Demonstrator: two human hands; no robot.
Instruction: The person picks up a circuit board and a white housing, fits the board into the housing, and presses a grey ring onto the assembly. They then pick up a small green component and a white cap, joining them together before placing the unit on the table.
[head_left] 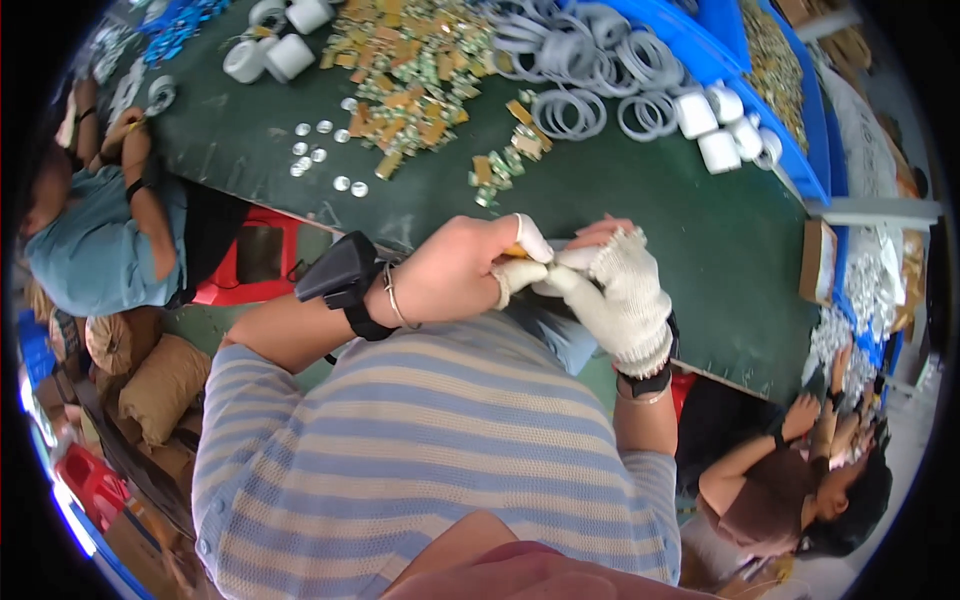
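Observation:
At the table's near edge my hands meet over a pale round part point(545, 288), mostly hidden by my fingers; its exact kind does not show. My left hand point(445, 268) wears white finger covers on thumb and forefinger. It is closed in a pinch, with a small yellow-orange piece point(516, 251) showing between the fingers. In a white knitted glove, my right hand point(628, 295) is closed around the pale part from the other side. Beyond my hands lies a small group of green and orange circuit boards point(490, 175).
A big heap of small circuit boards point(410, 75) covers the green table point(720, 240). Grey rings point(570, 115), white cylindrical caps point(718, 150) and silvery discs point(318, 155) lie about. Blue bins point(800, 165) stand far right. Co-workers sit left point(105, 230) and right point(770, 500).

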